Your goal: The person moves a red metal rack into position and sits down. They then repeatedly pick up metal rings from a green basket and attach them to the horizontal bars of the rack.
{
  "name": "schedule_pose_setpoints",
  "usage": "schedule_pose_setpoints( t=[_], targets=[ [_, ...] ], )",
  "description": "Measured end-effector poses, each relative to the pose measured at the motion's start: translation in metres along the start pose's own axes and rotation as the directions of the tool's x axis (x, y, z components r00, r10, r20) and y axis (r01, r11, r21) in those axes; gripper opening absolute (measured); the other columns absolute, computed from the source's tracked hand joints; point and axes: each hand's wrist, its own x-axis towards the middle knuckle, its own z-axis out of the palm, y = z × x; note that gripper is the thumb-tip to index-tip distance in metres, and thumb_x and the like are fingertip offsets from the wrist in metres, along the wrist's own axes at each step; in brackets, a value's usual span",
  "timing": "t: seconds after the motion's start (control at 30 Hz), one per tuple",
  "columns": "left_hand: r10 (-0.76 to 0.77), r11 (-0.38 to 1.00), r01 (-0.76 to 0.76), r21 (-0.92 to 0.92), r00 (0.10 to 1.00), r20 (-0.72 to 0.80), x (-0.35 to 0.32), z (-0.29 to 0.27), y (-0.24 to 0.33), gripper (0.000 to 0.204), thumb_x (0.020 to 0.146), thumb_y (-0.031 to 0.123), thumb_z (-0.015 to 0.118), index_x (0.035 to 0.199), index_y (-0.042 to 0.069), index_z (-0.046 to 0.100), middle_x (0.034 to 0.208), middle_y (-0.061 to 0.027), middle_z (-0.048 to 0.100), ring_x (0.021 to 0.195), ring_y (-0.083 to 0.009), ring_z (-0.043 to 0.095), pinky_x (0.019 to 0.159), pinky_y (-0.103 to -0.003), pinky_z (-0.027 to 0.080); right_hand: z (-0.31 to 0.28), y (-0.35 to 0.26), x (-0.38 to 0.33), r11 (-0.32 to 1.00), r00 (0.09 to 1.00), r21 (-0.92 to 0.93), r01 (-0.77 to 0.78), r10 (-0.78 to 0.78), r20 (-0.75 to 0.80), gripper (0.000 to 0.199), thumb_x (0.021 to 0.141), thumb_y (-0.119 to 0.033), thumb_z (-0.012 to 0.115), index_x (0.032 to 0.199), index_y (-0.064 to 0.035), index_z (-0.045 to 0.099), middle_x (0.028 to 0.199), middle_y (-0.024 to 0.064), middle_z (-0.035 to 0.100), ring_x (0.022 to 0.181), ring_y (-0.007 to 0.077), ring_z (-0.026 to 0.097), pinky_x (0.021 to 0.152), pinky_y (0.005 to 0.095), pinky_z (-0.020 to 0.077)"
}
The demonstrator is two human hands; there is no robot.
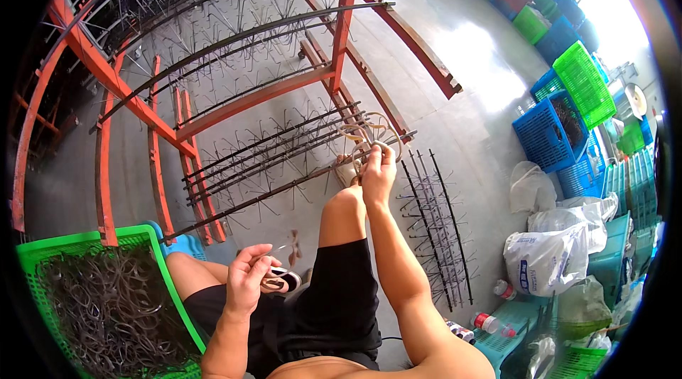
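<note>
The right hand point(379, 169) is stretched forward over the raised knee, fingers pinched shut on a pale metal ring point(380, 146), which it holds against the spiked bar point(284, 188) of the orange rack point(249, 98). More pale rings point(369, 127) hang on the hooks just above it, at 12 o'clock from the hand. At 3 o'clock from this hand, loose spiked bars point(437, 223) lie side by side on the grey floor point(462, 116).

The left hand point(249, 276) is held close to the body above the lap, at 8 o'clock from the right hand, fingers curled loosely around a few thin pale rings point(273, 281); how firmly it grips them is hard to tell. At 9 o'clock from this hand stands a green crate point(85, 240) heaped with dark metal rings point(106, 301), its rim just beside the left thigh.

Further out, the orange rack fills the view from 10 to 12 o'clock, carrying rows of dark bars bristling with hooks. At 3 o'clock from the right hand, well apart, stand a blue basket point(543, 134) and a green basket point(582, 84), and below them white plastic sacks point(550, 251). A small bottle with a red cap point(490, 323) lies on a teal crate point(508, 329) at 5 o'clock.
</note>
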Motion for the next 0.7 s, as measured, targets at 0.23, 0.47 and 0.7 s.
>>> schedule_pose_setpoints(
  t=[0.23, 0.47, 0.7],
  targets=[
    [0.017, 0.998, -0.015, 0.057, 0.999, -0.027, -0.002, -0.009, 0.004, 0.029, 0.093, 0.016, 0.049, 0.118, 0.001, 0.046, 0.093, -0.0136, 0.063, 0.074, -0.0099, 0.057, 0.066, -0.023, 0.049, 0.013, 0.021, 0.006, 0.991, 0.994, 0.075, -0.108, 0.106, 0.032, 0.018, 0.094, -0.020, 0.049, 0.091, -0.0048, 0.058, 0.062, -0.0063, 0.046, 0.046, 0.0013, 0.035, 0.039, 0.0186, 0.0272],
    [0.025, 1.000, -0.026, -0.013, 0.998, -0.059, 0.000, -0.013, -0.001, 0.023, 0.093, 0.017, 0.051, 0.108, -0.001, 0.050, 0.092, -0.0141, 0.064, 0.077, -0.0159, 0.061, 0.071, -0.029, 0.053, 0.017, 0.015, -0.004, 0.986, 0.988, 0.060, -0.155, 0.155, 0.007, 0.021, 0.094, -0.022, 0.048, 0.093, -0.0045, 0.059, 0.060, -0.0071, 0.044, 0.047, 0.0015, 0.035, 0.040, 0.0190, 0.0270],
    [0.030, 0.995, -0.035, -0.091, 0.998, -0.054, 0.001, -0.019, -0.003, 0.019, 0.092, 0.015, 0.052, 0.103, -0.001, 0.053, 0.086, -0.0133, 0.064, 0.079, -0.0194, 0.064, 0.070, -0.030, 0.054, 0.025, 0.017, -0.007, 0.989, 0.990, 0.035, -0.142, 0.142, 0.015, 0.024, 0.094, -0.026, 0.048, 0.098, -0.0061, 0.061, 0.058, -0.0064, 0.044, 0.047, 0.0021, 0.036, 0.041, 0.0191, 0.0280]
  ],
)
